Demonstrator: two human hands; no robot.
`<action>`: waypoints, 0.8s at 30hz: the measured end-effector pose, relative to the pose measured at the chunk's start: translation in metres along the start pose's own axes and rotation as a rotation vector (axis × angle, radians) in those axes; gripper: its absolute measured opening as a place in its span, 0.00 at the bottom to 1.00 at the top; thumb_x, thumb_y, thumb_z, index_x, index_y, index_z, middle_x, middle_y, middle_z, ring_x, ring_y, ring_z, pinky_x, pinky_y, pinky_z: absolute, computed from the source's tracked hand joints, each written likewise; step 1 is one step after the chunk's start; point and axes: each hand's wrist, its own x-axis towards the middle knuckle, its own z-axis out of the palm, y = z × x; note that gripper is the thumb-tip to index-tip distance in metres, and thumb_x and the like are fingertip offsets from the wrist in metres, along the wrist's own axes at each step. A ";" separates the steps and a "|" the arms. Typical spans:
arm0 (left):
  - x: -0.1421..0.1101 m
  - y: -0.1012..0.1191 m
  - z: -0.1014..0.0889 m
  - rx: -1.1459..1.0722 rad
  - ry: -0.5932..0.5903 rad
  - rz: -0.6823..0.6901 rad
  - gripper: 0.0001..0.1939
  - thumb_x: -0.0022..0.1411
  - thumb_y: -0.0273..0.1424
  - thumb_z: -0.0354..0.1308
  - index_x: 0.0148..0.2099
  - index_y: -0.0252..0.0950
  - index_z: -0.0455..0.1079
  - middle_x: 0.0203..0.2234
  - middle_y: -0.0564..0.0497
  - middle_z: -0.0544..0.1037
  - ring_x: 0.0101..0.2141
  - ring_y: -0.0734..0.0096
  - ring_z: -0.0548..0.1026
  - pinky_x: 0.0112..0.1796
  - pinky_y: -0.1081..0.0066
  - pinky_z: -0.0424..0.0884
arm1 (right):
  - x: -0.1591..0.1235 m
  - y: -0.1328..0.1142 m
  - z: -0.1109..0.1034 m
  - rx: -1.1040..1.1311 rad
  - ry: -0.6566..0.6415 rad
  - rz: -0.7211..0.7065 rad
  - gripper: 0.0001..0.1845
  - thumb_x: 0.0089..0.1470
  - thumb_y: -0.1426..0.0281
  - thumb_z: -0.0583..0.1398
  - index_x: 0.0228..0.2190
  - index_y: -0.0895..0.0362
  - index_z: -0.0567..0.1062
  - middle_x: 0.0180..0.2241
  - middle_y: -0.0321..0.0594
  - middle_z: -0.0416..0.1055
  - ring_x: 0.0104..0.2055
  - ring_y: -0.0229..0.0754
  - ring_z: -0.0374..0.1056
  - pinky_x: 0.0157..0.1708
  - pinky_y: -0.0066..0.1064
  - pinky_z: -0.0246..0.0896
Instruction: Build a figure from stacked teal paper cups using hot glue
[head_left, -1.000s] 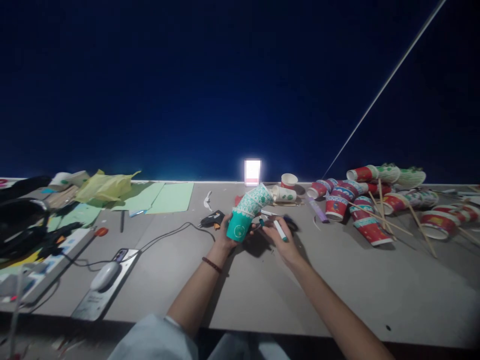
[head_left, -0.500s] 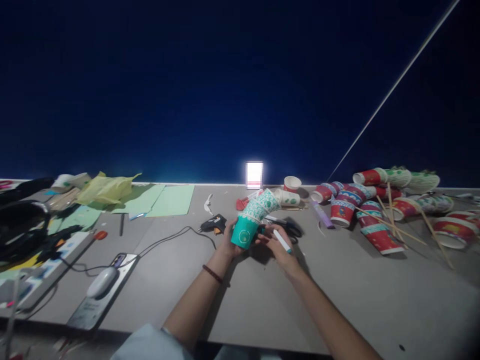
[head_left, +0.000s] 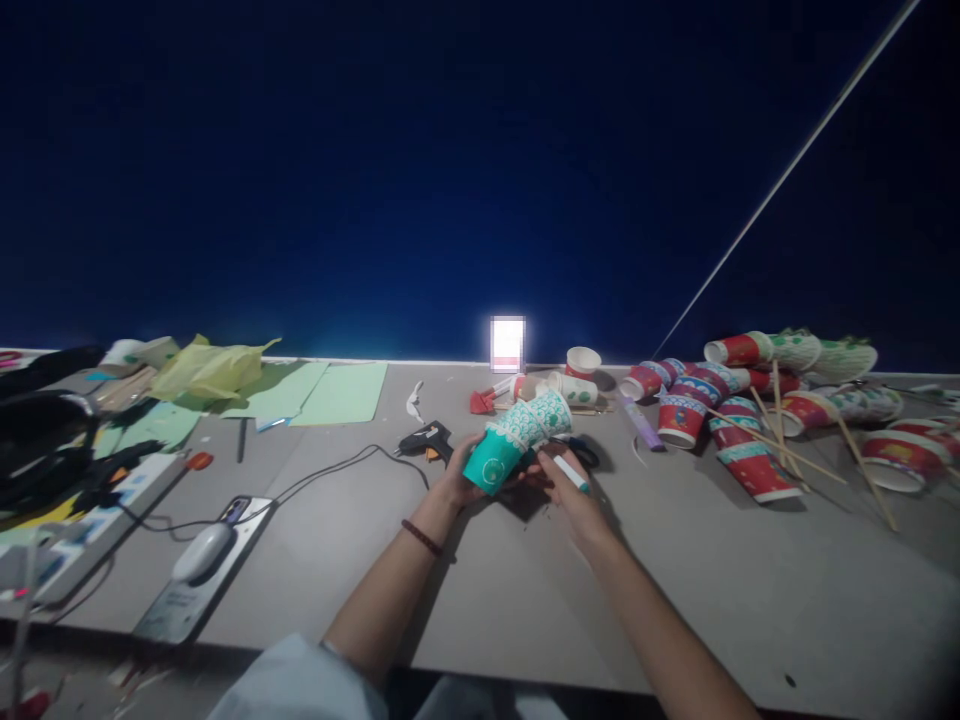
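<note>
Just left of the left hand (head_left: 459, 480) lies the glue gun (head_left: 426, 440). That hand curls around the teal end of the cup chain (head_left: 495, 462), probably to steady its tilt. The right hand (head_left: 564, 498), fingers bent, grips 1 white marker (head_left: 571, 473) beside the cups; both forearms converge.
</note>
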 end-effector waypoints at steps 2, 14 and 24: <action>0.001 0.000 -0.002 0.021 0.006 0.006 0.25 0.57 0.38 0.56 0.52 0.26 0.67 0.37 0.37 0.80 0.38 0.53 0.78 0.44 0.55 0.71 | 0.001 0.000 -0.002 0.006 0.030 0.034 0.20 0.42 0.57 0.67 0.37 0.49 0.70 0.25 0.30 0.73 0.29 0.40 0.72 0.34 0.33 0.69; 0.000 -0.003 0.006 0.028 0.066 0.082 0.20 0.56 0.36 0.57 0.47 0.27 0.69 0.34 0.39 0.80 0.36 0.55 0.79 0.44 0.56 0.72 | 0.013 0.005 -0.006 0.118 0.027 0.055 0.20 0.36 0.65 0.68 0.34 0.52 0.70 0.27 0.32 0.74 0.29 0.39 0.71 0.32 0.34 0.69; 0.002 -0.005 0.007 0.067 0.040 0.130 0.24 0.54 0.39 0.58 0.49 0.28 0.69 0.39 0.37 0.79 0.40 0.52 0.78 0.45 0.55 0.72 | 0.010 0.002 -0.004 0.189 0.011 0.053 0.16 0.37 0.67 0.66 0.32 0.51 0.70 0.28 0.33 0.75 0.31 0.41 0.72 0.39 0.38 0.70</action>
